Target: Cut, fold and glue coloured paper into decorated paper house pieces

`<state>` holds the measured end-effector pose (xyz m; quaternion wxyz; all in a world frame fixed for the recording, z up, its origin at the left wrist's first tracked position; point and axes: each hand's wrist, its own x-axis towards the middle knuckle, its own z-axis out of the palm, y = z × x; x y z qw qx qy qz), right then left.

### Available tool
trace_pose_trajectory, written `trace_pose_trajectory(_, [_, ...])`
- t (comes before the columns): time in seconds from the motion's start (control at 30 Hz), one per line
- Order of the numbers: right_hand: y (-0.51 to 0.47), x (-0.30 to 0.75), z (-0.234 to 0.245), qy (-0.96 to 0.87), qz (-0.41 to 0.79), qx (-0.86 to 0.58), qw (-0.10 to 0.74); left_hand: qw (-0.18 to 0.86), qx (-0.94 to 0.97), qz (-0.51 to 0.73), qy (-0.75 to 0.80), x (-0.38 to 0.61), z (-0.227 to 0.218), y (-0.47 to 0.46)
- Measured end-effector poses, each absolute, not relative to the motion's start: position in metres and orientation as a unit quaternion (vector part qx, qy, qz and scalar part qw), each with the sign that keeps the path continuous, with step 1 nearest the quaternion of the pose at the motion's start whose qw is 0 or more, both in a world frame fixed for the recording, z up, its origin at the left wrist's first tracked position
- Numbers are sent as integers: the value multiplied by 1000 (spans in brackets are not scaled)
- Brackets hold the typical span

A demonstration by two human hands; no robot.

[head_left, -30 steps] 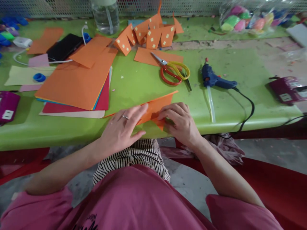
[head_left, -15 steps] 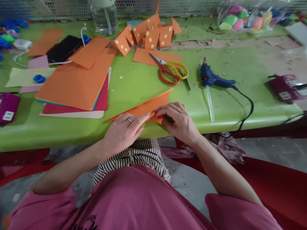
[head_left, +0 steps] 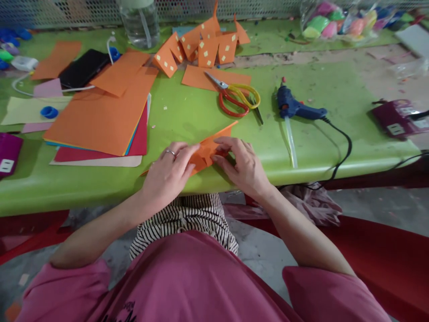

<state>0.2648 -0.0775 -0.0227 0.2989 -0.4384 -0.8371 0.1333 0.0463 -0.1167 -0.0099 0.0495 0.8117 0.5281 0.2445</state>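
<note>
Orange paper strip (head_left: 205, 152), folded, lies at the near edge of the green table (head_left: 187, 112), slanting between the two hands, its far right corner pointing away from the person. Left hand (head_left: 167, 174), ring on one finger, lies over the left part, fingers bent and together; hidden undersides, so cannot tell whether it pinches or only presses. Right hand (head_left: 246, 165) is curled, thumb and forefinger slightly apart at a small raised flap; cannot tell if the flap is actually gripped. Step looks like shaping or creasing that flap. To do it well: left fingers should weigh the strip down flat, close to the fold, so it doesn't skid; right fingertips should line up the flap's edge first, then press along the crease from one end to the other. Light pressure until it sits straight, firm after; paper this thin would likely show any stray crease. Better to work slightly farther in, since the strip sits near the table edge. Scissors (head_left: 224, 85) lie beyond the strip, glue gun (head_left: 296, 107) off to the right, paper stack (head_left: 100, 123) on the left, dotted orange cut-out (head_left: 208, 51) farther back.
</note>
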Motion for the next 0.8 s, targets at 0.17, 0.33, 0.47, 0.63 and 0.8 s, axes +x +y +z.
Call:
trace_pose_trajectory(0.17, [-72,261,-25,-869,84,-423,242,-4,845,190,500,47,-12,-116])
trace_pose_trajectory(0.33, [-75,260,-29,-875,18,-424,232,-40,864,173,470,46,-13,-116])
trace_pose_trajectory(0.47, [-77,261,-29,-875,21,-422,237,-19,866,188,464,46,-13,-112])
trace_pose_trajectory(0.63, [-78,271,-30,-894,33,-380,237,10,895,178,408,43,-15,-103])
trace_pose_trajectory(0.8, [-80,276,-33,-901,9,-366,234,-20,906,173,385,46,-11,-97])
